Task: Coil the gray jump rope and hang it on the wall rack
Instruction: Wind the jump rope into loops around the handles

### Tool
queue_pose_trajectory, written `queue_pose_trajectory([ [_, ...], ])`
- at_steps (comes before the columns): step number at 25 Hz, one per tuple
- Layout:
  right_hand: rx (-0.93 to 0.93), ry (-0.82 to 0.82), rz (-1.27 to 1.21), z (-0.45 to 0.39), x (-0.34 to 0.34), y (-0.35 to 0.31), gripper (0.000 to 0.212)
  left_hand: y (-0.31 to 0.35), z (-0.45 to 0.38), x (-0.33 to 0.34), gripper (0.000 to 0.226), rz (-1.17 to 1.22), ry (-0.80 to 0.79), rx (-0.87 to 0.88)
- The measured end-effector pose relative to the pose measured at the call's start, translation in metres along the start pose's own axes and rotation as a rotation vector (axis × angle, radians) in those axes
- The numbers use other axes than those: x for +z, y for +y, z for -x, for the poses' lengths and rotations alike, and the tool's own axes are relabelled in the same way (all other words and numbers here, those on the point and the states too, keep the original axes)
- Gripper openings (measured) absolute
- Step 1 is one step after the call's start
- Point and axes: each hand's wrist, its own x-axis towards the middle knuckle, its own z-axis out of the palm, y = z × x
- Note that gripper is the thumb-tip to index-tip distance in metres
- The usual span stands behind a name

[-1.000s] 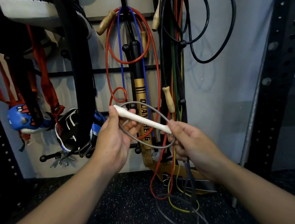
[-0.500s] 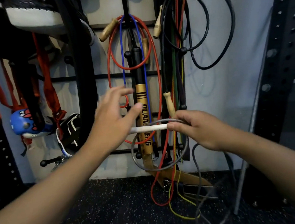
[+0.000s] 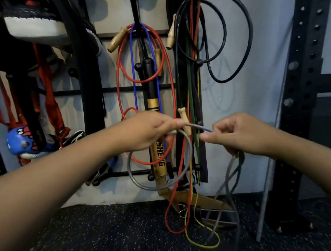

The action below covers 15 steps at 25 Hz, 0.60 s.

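The gray jump rope [image 3: 189,155] forms one round loop that hangs below my left hand [image 3: 147,132]. That hand is closed around the rope's white handle, of which only a small end shows, and around the top of the loop. My right hand [image 3: 238,134] pinches the gray cord a short way to the right; from it the loose cord drops in blurred strands toward the floor. The black wall rack [image 3: 137,36] with knobbed pegs stands right behind both hands.
Red, blue and black ropes [image 3: 231,41] with wooden handles hang on the rack, beside a black-and-gold bat [image 3: 154,110]. Boxing gear [image 3: 23,142] and straps hang at the left. A perforated steel upright [image 3: 304,86] stands at the right. Speckled black flooring [image 3: 110,238] lies below.
My left hand came down from open and raised onto the handle and loop. My right hand let go of the handle end and slid right along the cord.
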Motion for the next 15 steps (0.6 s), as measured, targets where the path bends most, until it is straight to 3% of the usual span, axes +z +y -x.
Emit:
queue_pose_trajectory([
  [2,0.122,-0.02,-0.205,0.011,-0.005,0.013,0.051,-0.019,0.005,-0.004,0.056,0.197,0.144,-0.103],
  [4,0.154,-0.047,-0.38,0.016,0.0,0.02,0.047,-0.024,0.007,0.006,0.051,0.579,0.225,-0.22],
  [6,0.143,-0.076,-0.456,0.013,0.015,0.021,0.041,-0.019,0.004,0.024,0.047,0.959,0.318,-0.267],
  [9,0.149,-0.083,-0.495,0.008,0.032,0.02,0.036,-0.005,-0.007,0.042,0.041,1.348,0.506,-0.284],
  [13,0.124,-0.139,-0.685,0.01,0.058,0.016,0.065,0.007,-0.019,0.044,0.037,1.713,0.843,-0.345],
  [15,0.099,-0.088,-0.776,0.009,0.077,0.009,0.066,0.01,-0.025,0.049,0.038,1.811,0.994,-0.376],
])
